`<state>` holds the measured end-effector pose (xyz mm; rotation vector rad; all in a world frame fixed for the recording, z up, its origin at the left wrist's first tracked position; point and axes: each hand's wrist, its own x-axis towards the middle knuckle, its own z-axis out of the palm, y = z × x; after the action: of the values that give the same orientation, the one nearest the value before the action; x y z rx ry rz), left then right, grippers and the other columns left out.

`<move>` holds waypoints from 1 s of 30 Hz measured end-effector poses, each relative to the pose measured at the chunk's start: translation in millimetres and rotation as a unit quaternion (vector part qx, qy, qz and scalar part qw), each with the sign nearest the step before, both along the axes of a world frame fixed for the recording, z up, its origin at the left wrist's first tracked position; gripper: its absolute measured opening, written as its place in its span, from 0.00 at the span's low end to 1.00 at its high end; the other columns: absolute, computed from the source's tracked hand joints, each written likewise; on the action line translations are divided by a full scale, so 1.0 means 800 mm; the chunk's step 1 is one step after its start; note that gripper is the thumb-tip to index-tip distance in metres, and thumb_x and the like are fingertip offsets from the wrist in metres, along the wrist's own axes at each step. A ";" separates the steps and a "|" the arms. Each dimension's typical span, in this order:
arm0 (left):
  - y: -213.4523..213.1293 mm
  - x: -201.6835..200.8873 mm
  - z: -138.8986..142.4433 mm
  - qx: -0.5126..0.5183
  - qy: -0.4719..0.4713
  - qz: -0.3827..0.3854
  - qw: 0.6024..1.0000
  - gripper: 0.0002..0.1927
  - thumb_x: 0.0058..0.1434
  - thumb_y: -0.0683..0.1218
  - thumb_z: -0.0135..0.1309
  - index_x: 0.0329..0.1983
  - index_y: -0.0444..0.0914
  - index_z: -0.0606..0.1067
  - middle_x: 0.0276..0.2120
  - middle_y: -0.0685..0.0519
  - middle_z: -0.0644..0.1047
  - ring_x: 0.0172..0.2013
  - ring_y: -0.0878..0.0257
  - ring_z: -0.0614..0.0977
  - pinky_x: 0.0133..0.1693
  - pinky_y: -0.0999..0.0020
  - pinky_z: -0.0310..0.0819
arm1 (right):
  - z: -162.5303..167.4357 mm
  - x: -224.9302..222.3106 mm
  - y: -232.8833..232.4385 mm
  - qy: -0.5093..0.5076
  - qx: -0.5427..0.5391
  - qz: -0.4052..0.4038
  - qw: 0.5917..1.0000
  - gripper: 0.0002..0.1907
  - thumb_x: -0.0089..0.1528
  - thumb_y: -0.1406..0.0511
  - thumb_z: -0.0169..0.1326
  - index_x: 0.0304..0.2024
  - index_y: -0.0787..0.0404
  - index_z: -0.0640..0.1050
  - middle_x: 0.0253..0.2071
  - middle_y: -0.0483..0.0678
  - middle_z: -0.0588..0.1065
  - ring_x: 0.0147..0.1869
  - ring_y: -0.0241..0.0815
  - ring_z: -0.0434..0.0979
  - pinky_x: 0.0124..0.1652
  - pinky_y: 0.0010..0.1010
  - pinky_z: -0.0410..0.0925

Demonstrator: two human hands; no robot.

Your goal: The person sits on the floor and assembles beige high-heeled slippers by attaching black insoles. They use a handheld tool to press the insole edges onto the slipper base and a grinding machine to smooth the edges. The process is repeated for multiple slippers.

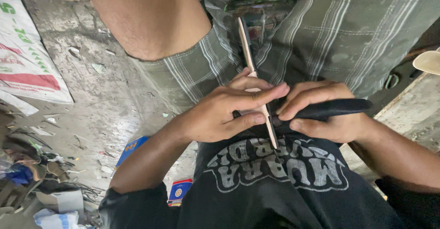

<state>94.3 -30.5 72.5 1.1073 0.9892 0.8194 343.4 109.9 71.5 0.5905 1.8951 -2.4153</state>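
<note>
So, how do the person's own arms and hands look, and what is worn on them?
Both forearms are bare. The left hand and the right hand wear no gloves, and no ring or watch shows. Black short sleeves of a black T-shirt with pale lettering cover the upper arms.

both hands meet at lap. left hand (227, 112) curled, fingers pinched flat, thumb underneath. right hand (321, 112) fisted in tight grip, forearm angling in from near right.

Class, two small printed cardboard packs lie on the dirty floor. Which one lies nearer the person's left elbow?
The red-and-blue pack, lying just beside the left elbow. The other blue pack sits farther up the floor, partly hidden behind the forearm.
</note>
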 end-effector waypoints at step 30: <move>0.023 -0.009 0.006 -0.152 -0.093 0.101 0.979 0.69 0.51 0.54 0.75 0.85 0.49 0.40 0.76 0.41 0.63 0.70 0.52 0.73 0.66 0.57 0.77 | 0.033 0.007 -0.021 0.048 0.167 -0.066 0.983 0.17 0.50 0.64 0.70 0.40 0.63 0.82 0.42 0.52 0.81 0.47 0.46 0.86 0.47 0.33 0.78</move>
<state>87.0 -12.5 77.0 0.6633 1.0392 0.8834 348.7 92.9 98.0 0.6394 2.4012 -2.2473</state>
